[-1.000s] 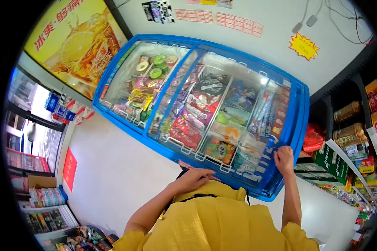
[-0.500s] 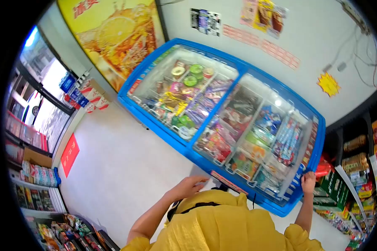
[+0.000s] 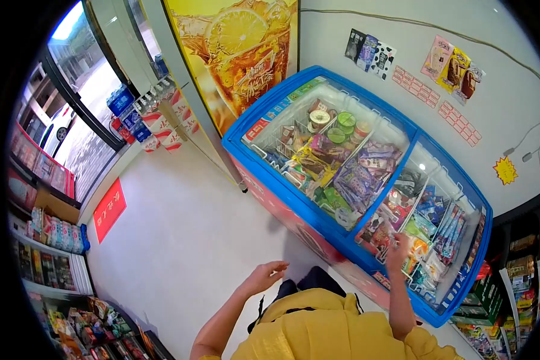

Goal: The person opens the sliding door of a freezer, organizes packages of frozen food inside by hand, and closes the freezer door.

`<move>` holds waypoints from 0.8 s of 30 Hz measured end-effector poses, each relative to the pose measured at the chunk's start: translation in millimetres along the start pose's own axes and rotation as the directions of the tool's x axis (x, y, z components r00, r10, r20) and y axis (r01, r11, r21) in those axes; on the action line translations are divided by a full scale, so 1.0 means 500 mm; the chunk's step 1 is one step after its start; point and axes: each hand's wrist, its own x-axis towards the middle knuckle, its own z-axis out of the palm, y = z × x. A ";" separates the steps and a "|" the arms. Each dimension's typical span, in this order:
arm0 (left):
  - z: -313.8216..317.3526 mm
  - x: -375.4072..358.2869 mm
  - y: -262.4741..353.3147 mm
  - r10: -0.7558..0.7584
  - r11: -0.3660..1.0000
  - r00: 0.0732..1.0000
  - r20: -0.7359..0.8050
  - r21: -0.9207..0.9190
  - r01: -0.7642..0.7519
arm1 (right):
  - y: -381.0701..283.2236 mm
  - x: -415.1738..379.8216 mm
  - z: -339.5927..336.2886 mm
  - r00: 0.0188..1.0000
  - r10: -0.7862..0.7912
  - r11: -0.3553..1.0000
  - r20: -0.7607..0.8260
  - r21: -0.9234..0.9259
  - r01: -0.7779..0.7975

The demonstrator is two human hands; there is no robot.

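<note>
In front of me stands a chest freezer (image 3: 318, 234) with a blue rim and sliding glass lids. Wire baskets inside hold ice-cream packs; purple packets (image 3: 361, 183), green-lidded tubs (image 3: 342, 127) and blue packets (image 3: 449, 231) show through the glass. My right hand (image 3: 397, 253) is over the right half of the freezer, near its front edge. It is smeared by motion, and whether it touches the glass cannot be told. My left hand (image 3: 266, 278) hangs in the air before my body, fingers loosely bent and apart, holding nothing.
Stacked bottle packs (image 3: 162, 123) stand by the glass door at left, near a red floor mat (image 3: 110, 210). Snack shelves (image 3: 525, 282) border the right side, with a green box (image 3: 481, 297) beside the freezer. Another snack display (image 3: 96, 324) sits lower left.
My right hand has left the freezer's right corner and moved left over its front part. The view has swung left, and my left hand's fingers have loosened slightly.
</note>
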 end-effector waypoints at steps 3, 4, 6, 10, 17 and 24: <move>-0.051 0.076 -0.038 0.101 0.995 0.994 -0.033 0.016 -0.100 | -0.156 0.025 0.098 0.942 -0.266 0.964 0.203 0.059 0.260; -0.068 0.105 -0.038 0.102 0.995 0.994 -0.043 0.011 -0.102 | -0.196 0.031 0.123 0.918 -0.304 0.952 0.256 0.116 0.282; -0.101 0.165 -0.031 0.096 0.995 0.993 -0.064 0.001 -0.096 | -0.243 0.044 0.177 0.893 -0.272 0.957 0.359 0.201 0.210; -0.193 0.279 -0.026 0.102 0.994 0.990 -0.096 0.045 -0.098 | -0.290 0.084 0.305 0.830 -0.319 0.924 0.458 0.344 0.165; -0.405 0.450 -0.031 0.104 0.990 0.950 -0.295 0.120 -0.071 | -0.375 0.186 0.470 0.788 -0.301 0.900 0.538 0.433 0.048; -0.583 0.655 -0.051 0.276 0.915 0.788 -0.551 0.400 -0.041 | -0.438 0.258 0.565 0.523 -0.565 0.824 0.638 0.474 0.311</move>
